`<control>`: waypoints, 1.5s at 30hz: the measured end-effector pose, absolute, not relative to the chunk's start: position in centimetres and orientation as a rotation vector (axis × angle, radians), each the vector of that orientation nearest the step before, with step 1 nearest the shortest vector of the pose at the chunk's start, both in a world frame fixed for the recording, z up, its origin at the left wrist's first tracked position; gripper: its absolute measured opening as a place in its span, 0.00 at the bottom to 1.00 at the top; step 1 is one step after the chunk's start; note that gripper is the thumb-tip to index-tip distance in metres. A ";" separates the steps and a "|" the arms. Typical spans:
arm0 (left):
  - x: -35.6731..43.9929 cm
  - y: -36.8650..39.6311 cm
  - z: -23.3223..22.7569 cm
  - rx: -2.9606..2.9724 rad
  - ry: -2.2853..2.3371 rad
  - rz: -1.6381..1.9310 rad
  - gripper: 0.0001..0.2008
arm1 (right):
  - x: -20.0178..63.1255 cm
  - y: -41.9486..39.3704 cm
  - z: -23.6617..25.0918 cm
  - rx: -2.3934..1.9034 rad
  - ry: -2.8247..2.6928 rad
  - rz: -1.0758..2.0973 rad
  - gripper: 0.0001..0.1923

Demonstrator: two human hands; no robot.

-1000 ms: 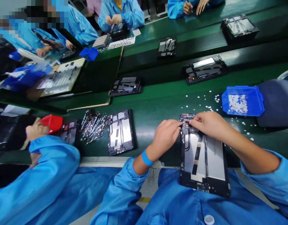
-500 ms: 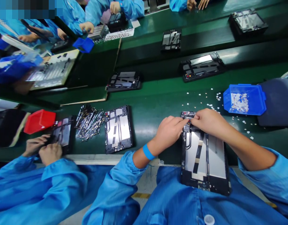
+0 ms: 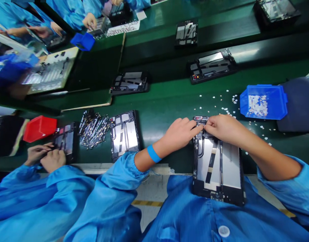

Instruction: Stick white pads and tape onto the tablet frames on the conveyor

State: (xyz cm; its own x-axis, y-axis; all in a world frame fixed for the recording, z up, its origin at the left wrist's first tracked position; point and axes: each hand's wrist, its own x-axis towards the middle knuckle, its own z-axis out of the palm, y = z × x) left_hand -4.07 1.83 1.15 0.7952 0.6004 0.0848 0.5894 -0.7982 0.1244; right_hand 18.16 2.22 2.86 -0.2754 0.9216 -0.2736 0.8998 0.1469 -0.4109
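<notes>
Where left grip nears right grip, device lies underneath.

One head-worn camera views the scene from above, facing forward and down. Coverage: hands at close range; table from near edge to far side.
</notes>
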 end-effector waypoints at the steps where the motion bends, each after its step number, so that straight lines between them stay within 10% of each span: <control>1: -4.1 1.9 1.1 2.890 0.945 0.171 0.18 | 18.4 1.8 2.6 -1.818 -2.331 0.764 0.12; 17: -5.8 2.0 0.3 2.499 1.089 0.500 0.20 | 20.0 -1.6 1.0 -1.103 -2.796 -0.106 0.23; 28: -3.1 1.4 0.2 1.930 1.287 0.647 0.14 | 28.4 -6.5 -1.4 -1.804 -1.823 0.519 0.20; 45: -3.5 3.7 0.7 1.159 1.165 0.486 0.02 | 28.4 -3.8 -4.4 -1.709 -1.555 1.022 0.28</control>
State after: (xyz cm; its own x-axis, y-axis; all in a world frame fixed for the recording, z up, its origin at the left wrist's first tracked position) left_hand -3.49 3.73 0.71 0.3804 0.8057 -0.4539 0.2443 0.3859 0.8896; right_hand 28.41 -3.76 -4.44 0.0146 0.9898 -0.1420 0.5226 -0.1286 -0.8428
